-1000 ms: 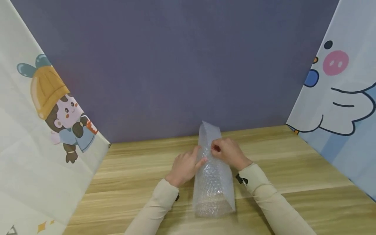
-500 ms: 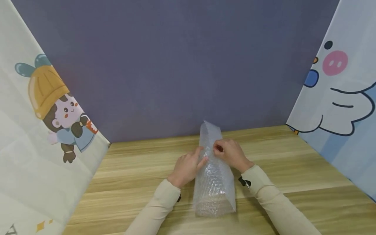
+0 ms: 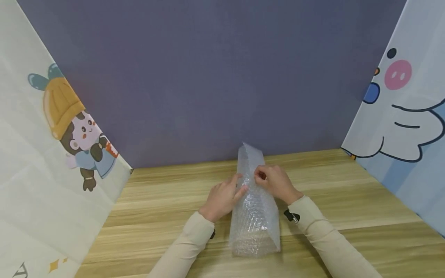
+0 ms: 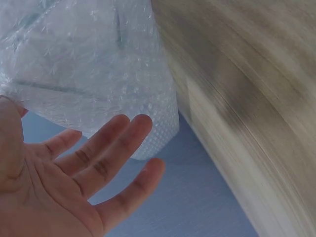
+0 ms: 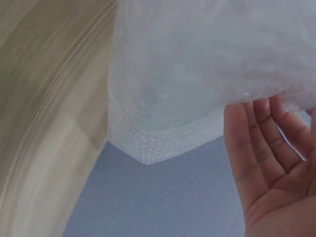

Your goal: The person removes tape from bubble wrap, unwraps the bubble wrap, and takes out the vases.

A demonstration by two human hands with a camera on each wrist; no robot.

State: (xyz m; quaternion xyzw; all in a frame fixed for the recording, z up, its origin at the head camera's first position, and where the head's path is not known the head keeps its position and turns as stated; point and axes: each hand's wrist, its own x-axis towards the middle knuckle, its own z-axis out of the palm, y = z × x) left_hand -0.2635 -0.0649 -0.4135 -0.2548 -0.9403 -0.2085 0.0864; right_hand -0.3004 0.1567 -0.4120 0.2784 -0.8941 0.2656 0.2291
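A bundle of clear bubble wrap [image 3: 253, 216] lies lengthwise on the wooden table, its far end raised to a peak. Greenish lines show faintly through the bubble wrap [image 4: 89, 54] in the left wrist view; what is inside cannot be told. My left hand [image 3: 220, 199] rests against its left side, thumb and index finger on the film, with the other fingers of that hand [image 4: 74, 182] extended and apart. On the opposite side my right hand [image 3: 276, 183] pinches the upper layer between thumb and fingertips. In the right wrist view, film hides the fingertips of this hand [image 5: 276, 168].
The wood-grain table [image 3: 163, 208] extends to both sides of the bundle. A dark blue-grey panel [image 3: 194, 88] stands along its back edge, close to the wrap's far end. Printed cartoon sheets flank it, a left sheet [image 3: 34, 170] and a right sheet [image 3: 427, 46].
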